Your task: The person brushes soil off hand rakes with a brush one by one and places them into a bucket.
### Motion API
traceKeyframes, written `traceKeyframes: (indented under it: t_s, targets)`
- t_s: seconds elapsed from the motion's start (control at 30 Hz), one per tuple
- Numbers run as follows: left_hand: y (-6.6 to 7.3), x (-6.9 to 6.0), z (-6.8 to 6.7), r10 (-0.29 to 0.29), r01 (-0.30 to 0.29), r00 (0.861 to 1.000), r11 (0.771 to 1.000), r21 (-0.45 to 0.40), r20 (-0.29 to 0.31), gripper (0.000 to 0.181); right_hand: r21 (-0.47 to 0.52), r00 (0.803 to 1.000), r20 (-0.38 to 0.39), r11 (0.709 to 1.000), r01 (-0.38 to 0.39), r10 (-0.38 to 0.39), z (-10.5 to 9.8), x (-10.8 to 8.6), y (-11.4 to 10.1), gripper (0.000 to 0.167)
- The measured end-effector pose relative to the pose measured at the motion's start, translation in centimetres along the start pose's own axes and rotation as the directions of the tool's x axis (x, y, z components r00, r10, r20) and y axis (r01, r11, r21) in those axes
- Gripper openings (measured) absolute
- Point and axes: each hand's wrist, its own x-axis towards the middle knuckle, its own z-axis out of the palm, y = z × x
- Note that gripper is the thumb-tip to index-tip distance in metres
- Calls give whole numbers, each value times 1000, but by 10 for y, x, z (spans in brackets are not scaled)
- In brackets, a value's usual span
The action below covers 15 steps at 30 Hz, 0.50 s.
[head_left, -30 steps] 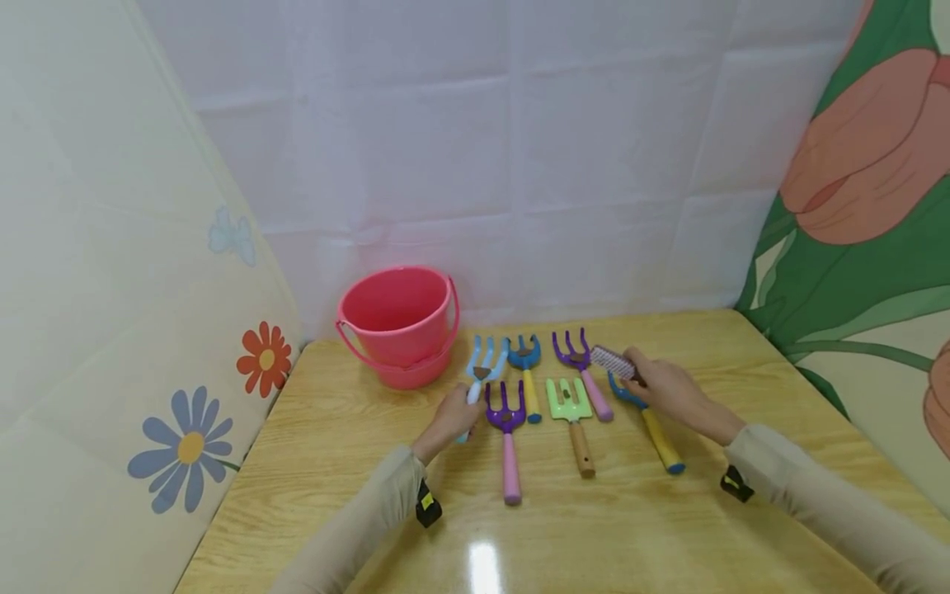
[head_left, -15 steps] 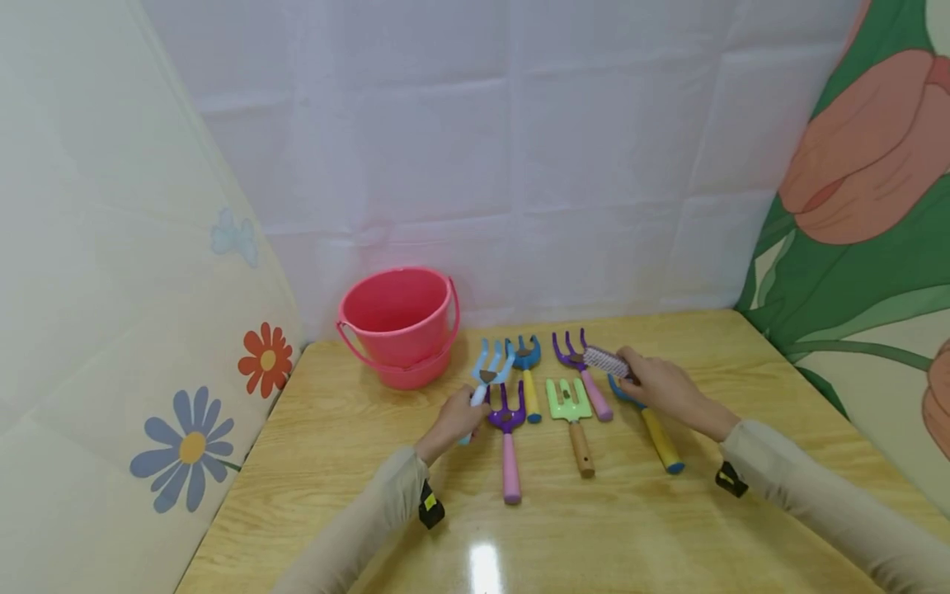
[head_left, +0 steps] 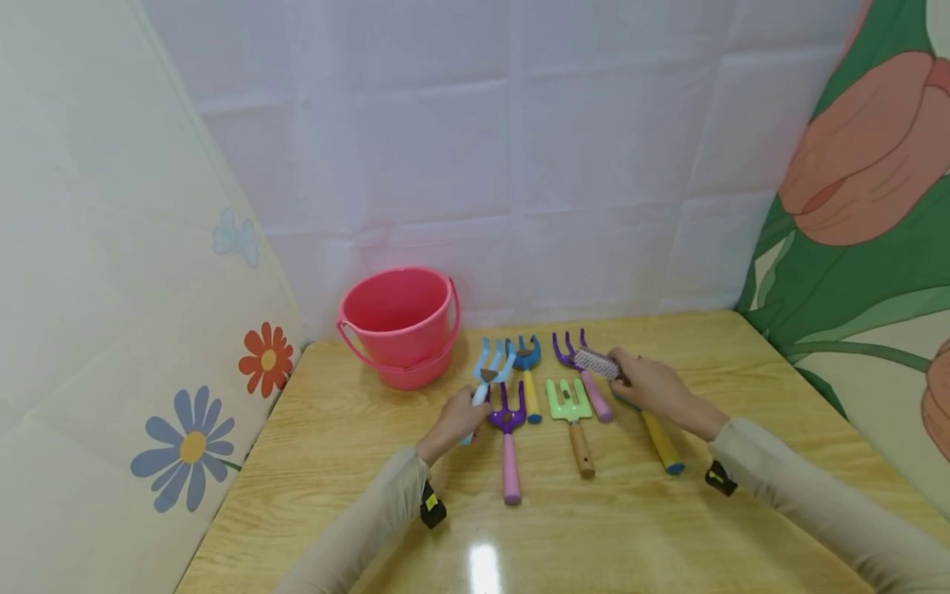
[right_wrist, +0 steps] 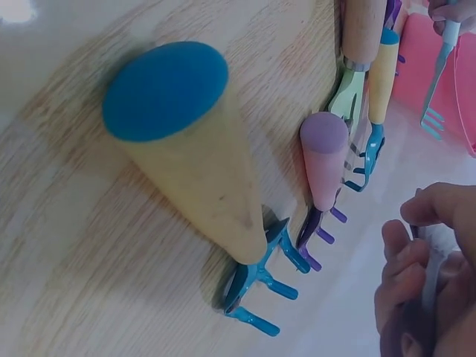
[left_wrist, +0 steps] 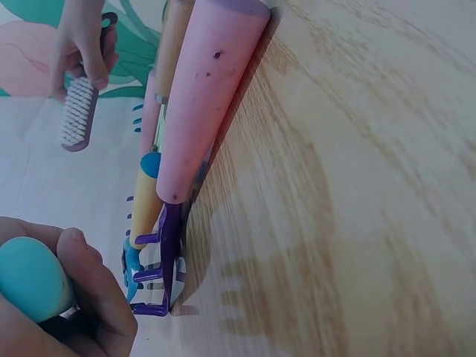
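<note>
My left hand (head_left: 453,421) grips the pale handle of a light blue hand rake (head_left: 487,374), its prongs pointing away above the table. In the left wrist view the fingers (left_wrist: 97,286) curl round the turquoise handle end (left_wrist: 33,279). A brush (head_left: 598,364) with white bristles and a purplish back is held in my right hand (head_left: 656,388), bristles facing left. Below that hand lies a blue rake with a yellow handle (head_left: 662,441), its head mostly hidden. A purple rake with a pink handle (head_left: 509,454) lies close to my left hand.
A pink bucket (head_left: 404,330) stands at the back left, its handle down. Between the hands lie a green fork with a wooden handle (head_left: 571,417), a blue rake with a yellow handle (head_left: 529,375) and another purple rake (head_left: 594,396). Cloth walls (head_left: 594,165) enclose the table.
My right hand has moved left with the brush, over the purple rake's head. The left hand shifted slightly right with the light blue rake, then stayed nearly still.
</note>
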Motion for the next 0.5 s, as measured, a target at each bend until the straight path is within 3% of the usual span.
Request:
traceKeyframes:
  t_s: [0.5]
  targets:
    - [2, 0, 2, 11, -11, 1000, 1000, -9, -2, 17, 50, 1000, 0, 999, 13, -13, 4, 2, -6, 39]
